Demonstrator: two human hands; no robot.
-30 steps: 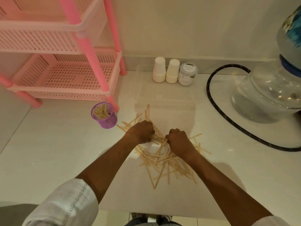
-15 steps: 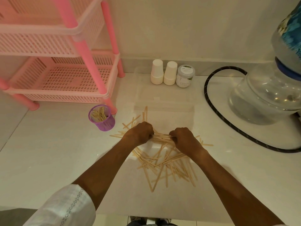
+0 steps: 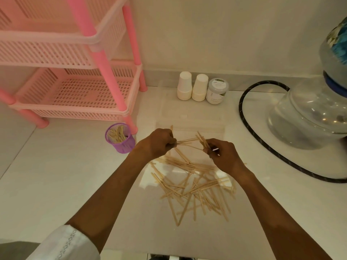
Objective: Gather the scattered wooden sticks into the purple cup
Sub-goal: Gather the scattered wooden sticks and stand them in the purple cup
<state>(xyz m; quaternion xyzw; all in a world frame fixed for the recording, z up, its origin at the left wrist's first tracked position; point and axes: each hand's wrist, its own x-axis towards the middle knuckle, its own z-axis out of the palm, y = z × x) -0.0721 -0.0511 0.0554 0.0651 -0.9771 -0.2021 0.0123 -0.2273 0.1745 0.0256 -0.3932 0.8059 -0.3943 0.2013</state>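
lying nearest me, most wooden sticks (image 3: 195,184) sprawl crisscrossed on the pale surface (image 3: 56,175). above them the left hand (image 3: 159,142) and right hand (image 3: 223,156) each pinch ends of a thin, uneven bundle (image 3: 187,141). splayed like that, some could slip out mid-carry. farther left, the purple cup (image 3: 121,138) stands part-filled, light-looking, just beside a leg of the pink rack (image 3: 110,79); a clumsy drop might tip it.

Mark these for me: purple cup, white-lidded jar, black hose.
purple cup (image 3: 124,146): head view, front of the mesh wall below the rim.
white-lidded jar (image 3: 217,84): head view, middle of the lid.
black hose (image 3: 241,109): head view, leftmost bend of the loop.
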